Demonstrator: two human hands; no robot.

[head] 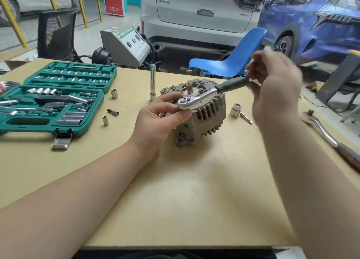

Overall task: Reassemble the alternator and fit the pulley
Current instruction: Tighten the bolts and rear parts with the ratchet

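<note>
The grey alternator (206, 114) stands on the tan table (175, 190) with its shaft end up. A small ratchet wrench (198, 97) lies across the alternator's top, its head at the near left edge of the housing. My left hand (159, 120) pinches the ratchet head between thumb and fingers and leans against the alternator's side. My right hand (272, 87), blurred by motion, grips the ratchet's dark green handle at the far right. No pulley can be made out.
An open green socket set (56, 102) lies at the left. Loose sockets (114, 93), a tall deep socket (152, 83), a bit (113, 112) and a socket with an adapter (236, 109) sit around the alternator. A large ratchet (329, 136) lies at the right edge. A blue chair (233, 59) stands behind.
</note>
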